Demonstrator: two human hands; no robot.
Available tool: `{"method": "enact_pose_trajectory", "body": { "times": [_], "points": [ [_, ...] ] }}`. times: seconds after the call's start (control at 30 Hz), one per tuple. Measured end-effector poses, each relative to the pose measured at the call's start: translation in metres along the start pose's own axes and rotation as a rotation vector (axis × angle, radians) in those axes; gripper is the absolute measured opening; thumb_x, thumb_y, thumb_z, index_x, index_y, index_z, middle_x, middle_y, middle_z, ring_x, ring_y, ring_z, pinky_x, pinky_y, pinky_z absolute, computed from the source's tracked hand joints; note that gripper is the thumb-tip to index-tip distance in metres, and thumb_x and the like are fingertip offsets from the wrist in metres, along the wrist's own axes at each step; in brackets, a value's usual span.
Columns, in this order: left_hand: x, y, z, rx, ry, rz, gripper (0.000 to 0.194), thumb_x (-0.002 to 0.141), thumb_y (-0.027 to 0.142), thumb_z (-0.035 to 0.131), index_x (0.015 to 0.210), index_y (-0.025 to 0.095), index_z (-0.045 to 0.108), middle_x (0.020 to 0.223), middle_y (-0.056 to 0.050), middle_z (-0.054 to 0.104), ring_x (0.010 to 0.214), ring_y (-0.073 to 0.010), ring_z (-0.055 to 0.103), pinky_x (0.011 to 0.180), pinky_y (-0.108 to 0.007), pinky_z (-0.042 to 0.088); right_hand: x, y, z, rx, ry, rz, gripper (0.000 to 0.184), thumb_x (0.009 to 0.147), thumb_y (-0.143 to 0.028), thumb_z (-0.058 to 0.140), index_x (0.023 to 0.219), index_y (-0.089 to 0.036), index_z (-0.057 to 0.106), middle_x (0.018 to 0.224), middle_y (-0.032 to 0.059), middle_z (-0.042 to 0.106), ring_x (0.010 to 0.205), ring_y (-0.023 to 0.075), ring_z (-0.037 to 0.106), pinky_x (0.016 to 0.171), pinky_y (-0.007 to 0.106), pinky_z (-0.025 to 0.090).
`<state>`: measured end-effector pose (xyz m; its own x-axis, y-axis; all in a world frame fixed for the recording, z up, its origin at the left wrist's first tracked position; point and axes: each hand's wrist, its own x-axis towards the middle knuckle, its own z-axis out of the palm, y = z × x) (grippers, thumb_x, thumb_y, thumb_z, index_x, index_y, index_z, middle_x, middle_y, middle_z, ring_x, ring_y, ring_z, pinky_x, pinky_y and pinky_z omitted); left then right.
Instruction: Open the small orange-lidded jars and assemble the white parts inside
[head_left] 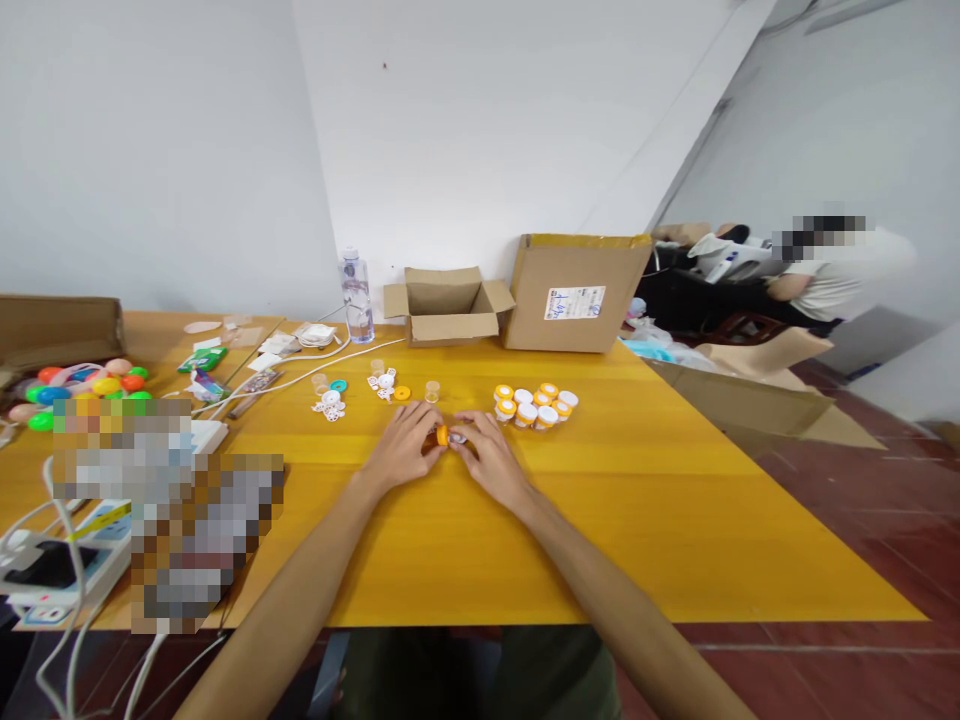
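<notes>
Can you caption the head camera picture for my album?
Left hand and right hand hold a small orange-ringed item over a wooden table, near clustered orange-and-white containers.

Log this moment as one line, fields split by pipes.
left hand: fingers on small orange-rimmed piece | right hand: fingers on same piece | beyond right hand: capped containers | by wall: open cardboard box

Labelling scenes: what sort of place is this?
Probably a small assembly or packing workspace: small containers with orange and white lids grouped on a wooden table, loose white plastic parts beside them, and an open cardboard box against the wall.
</notes>
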<state>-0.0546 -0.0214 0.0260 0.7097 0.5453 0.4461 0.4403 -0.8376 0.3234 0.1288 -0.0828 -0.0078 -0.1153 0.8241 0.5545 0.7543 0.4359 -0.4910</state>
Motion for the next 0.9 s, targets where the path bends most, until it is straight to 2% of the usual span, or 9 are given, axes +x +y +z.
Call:
{"method": "enact_pose_trajectory", "body": {
  "times": [0.3,0.57,0.9],
  "points": [
    [0.001,-0.001,0.0,-0.058,0.001,-0.011,0.02,0.083,0.013,0.059,0.1,0.025,0.056,0.106,-0.005,0.068,0.104,-0.0255,0.06,0.091,-0.042,0.047,0.001,-0.002,-0.002,-0.024,-0.016,-0.05,0.024,0.092,-0.013,0.054,0.101,-0.026,0.072,0.116,0.0096,0.066,0.108,0.0253,0.061,0.094,0.045,0.053],
    [0.0,-0.005,0.002,-0.067,0.078,-0.027,0.017,0.084,0.015,0.06,0.098,0.024,0.058,0.101,-0.004,0.068,0.1,-0.0237,0.062,0.091,-0.039,0.049,0.001,-0.003,-0.001,-0.042,0.024,-0.076,0.019,0.092,-0.012,0.056,0.097,-0.025,0.069,0.112,0.0085,0.066,0.105,0.0238,0.062,0.09,0.042,0.054],
    [0.002,-0.009,0.001,-0.107,0.191,-0.072,0.016,0.088,0.024,0.061,0.103,0.024,0.06,0.097,-0.004,0.069,0.097,-0.0229,0.063,0.096,-0.04,0.048,0.0,-0.003,-0.001,-0.111,0.05,-0.028,0.018,0.091,-0.013,0.057,0.098,-0.024,0.07,0.112,0.0088,0.067,0.102,0.0239,0.062,0.091,0.041,0.053]
  ]
}}
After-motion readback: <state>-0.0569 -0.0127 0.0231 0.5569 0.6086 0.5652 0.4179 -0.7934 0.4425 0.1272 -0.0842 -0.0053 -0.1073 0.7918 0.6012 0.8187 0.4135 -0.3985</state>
